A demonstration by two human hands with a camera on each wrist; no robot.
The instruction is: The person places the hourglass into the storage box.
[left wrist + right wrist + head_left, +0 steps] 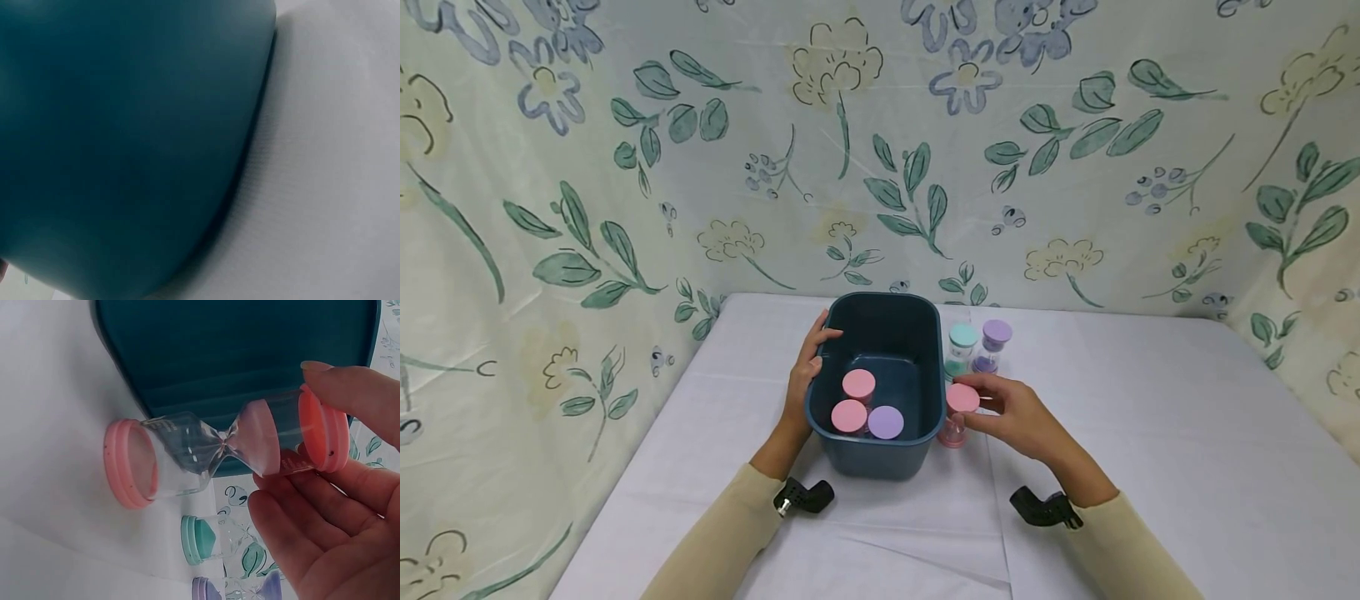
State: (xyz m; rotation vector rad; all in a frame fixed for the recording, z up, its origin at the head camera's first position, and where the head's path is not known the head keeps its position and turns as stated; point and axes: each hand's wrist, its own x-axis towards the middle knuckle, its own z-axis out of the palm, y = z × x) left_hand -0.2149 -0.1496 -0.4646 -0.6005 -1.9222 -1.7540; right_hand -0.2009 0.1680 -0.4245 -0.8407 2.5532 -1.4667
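A pink-capped hourglass (222, 447) stands just right of a dark blue plastic bin (880, 457). My right hand (1018, 417) pinches its upper cap between thumb and fingers; pink sand shows in the upper bulb in the right wrist view. My left hand (805, 375) holds the bin's left rim, with fingertips reaching over the edge. Inside the bin, at its near end, are two pink-capped hourglasses (858, 385) and one purple-capped hourglass (886, 422). The left wrist view is filled mostly by the bin's outer wall (131, 137).
Beyond my right hand, a teal-capped hourglass (962, 336) and another purple-capped hourglass (997, 333) stand side by side near the bin's right wall. A white cloth (1150, 433) covers the table. Behind it hangs a floral curtain (880, 233).
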